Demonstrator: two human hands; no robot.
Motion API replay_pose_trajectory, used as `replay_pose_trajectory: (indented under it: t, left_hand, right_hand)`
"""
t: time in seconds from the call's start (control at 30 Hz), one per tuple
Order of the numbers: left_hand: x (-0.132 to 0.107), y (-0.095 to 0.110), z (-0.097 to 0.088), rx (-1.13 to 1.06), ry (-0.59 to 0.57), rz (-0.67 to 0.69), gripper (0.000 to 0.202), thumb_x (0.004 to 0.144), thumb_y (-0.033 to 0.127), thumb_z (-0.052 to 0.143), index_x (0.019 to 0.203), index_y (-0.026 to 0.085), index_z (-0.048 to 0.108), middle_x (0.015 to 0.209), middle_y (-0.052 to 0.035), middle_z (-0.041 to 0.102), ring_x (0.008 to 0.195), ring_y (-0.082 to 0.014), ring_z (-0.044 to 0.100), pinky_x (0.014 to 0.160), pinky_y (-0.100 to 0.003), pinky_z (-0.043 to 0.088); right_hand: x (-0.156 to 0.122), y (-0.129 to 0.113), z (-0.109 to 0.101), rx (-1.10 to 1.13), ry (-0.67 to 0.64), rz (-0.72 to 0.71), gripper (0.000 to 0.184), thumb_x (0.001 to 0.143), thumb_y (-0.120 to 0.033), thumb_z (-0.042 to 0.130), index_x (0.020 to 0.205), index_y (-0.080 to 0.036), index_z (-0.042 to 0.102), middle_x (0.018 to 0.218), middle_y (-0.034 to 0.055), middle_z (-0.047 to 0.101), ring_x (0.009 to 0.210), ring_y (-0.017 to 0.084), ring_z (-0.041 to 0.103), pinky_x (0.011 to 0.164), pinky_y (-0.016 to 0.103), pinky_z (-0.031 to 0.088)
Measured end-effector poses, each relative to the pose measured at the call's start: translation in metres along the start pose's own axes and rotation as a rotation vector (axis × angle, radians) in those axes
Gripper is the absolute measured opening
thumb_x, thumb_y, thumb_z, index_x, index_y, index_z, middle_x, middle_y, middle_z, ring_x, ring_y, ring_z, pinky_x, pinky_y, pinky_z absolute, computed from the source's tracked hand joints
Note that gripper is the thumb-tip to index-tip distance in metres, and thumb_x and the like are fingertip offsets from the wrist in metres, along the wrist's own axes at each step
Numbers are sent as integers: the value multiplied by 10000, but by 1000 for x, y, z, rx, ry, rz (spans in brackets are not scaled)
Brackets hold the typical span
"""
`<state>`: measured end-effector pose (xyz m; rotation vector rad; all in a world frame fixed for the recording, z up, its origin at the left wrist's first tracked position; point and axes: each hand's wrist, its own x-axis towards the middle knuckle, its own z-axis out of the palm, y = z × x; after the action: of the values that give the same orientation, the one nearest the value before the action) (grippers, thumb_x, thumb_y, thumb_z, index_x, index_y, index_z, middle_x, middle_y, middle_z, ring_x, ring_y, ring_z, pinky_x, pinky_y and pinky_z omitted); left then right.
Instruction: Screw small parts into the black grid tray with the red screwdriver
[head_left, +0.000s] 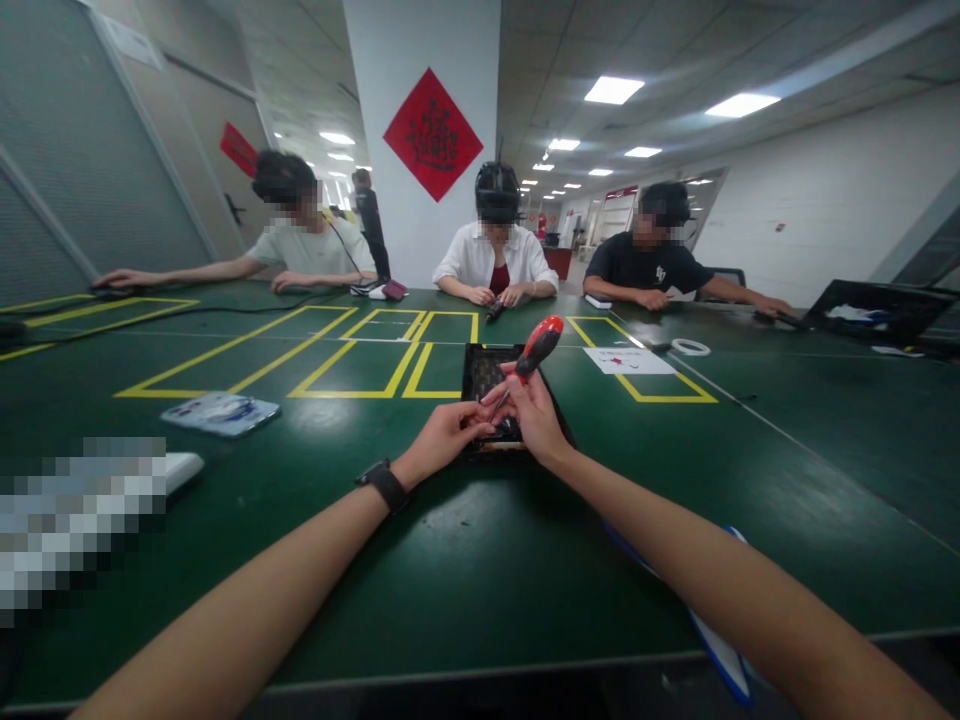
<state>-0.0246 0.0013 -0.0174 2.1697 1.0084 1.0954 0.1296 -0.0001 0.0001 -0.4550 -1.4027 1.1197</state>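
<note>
My right hand (536, 412) grips a screwdriver with a red and black handle (538, 346), the handle pointing up and away and the shaft angled down toward my left hand. My left hand (448, 435) is pinched at the screwdriver's tip, over the near edge of a black tray (474, 368); what its fingers hold is too small to make out. The tray lies on the green table (465, 560) and holds small dark parts. A black watch sits on my left wrist.
Yellow tape rectangles (247, 365) mark the table. A plastic-wrapped packet (221, 412) lies at the left, a white paper sheet (628, 360) and a tape roll (691, 347) at the right. Three people sit along the far side. A laptop (874, 312) is far right.
</note>
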Motion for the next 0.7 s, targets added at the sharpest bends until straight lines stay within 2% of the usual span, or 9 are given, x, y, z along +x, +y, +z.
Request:
replay_pose_trajectory:
  t: [0.1, 0.17, 0.23, 0.3, 0.33, 0.4, 0.47, 0.53, 0.7]
  left_hand:
    - [0, 1, -1, 17, -5, 45, 262, 848, 360, 481, 894, 157, 639, 825, -23, 648, 764, -153, 565, 732, -272, 430]
    - [1, 0, -2, 64, 49, 80, 290, 884, 346, 408, 950, 177, 635, 932, -41, 637, 888, -170, 556, 840, -305, 414]
    - [4, -6, -4, 130, 144, 86, 287, 889, 324, 393, 1016, 198, 617, 1034, -52, 605, 1007, -183, 517, 936, -337, 371]
    - [7, -18, -5, 188, 229, 39, 279, 862, 304, 439, 1076, 211, 591, 1110, -59, 567, 1085, -194, 475, 987, -363, 336]
    - [9, -25, -5, 208, 251, -4, 294, 835, 291, 478, 1099, 212, 579, 1133, -63, 552, 1101, -202, 465, 996, -374, 330]
    - [12, -39, -4, 211, 238, -105, 376, 774, 253, 539, 1147, 203, 550, 1161, -75, 534, 1105, -213, 468, 1004, -391, 330]
    - [14, -49, -3, 172, 204, -185, 431, 747, 206, 529, 1178, 188, 523, 1168, -83, 534, 1076, -212, 496, 990, -397, 353]
    - [15, -52, -1, 119, 186, -213, 447, 746, 178, 490, 1193, 168, 500, 1186, -90, 534, 1075, -209, 507, 984, -392, 368]
    - [14, -49, 2, 23, 195, -187, 478, 734, 127, 438, 1211, 134, 453, 1239, -110, 517, 1154, -205, 473, 1027, -381, 337]
  right_hand:
    - [4, -5, -2, 26, 68, 7, 359, 841, -499, 437, 1063, -216, 428, 642, -31, 589, 457, 77, 510, 432, 188, 432]
    - [13, -13, -13, -15, 197, -6, 404, 851, -547, 368, 1054, -205, 443, 557, -51, 542, 351, 57, 402, 348, 163, 325]
    - [25, -21, -35, -171, 363, -12, 478, 859, -587, 275, 1031, -186, 470, 463, -73, 457, 296, 50, 292, 318, 166, 241]
    - [35, -28, -64, -511, 466, 66, 548, 866, -593, 209, 952, -153, 523, 433, -52, 449, 314, 64, 333, 354, 180, 283]
    - [38, -30, -79, -753, 435, 166, 568, 877, -572, 189, 911, -137, 553, 458, -20, 497, 352, 74, 403, 399, 187, 332]
    - [40, -29, -106, -1261, 237, 449, 576, 894, -517, 179, 854, -128, 602, 574, 48, 603, 491, 104, 547, 518, 201, 406]
    - [35, -24, -123, -1410, 175, 565, 514, 865, -500, 316, 805, -102, 635, 710, 128, 657, 659, 173, 624, 607, 244, 431]
    - [29, -17, -129, -1481, 155, 611, 464, 818, -493, 421, 819, -89, 648, 859, 188, 662, 808, 247, 633, 669, 292, 436]
    - [20, -12, -121, -1580, 65, 669, 437, 777, -533, 478, 868, -143, 654, 955, 167, 649, 910, 292, 608, 737, 350, 434]
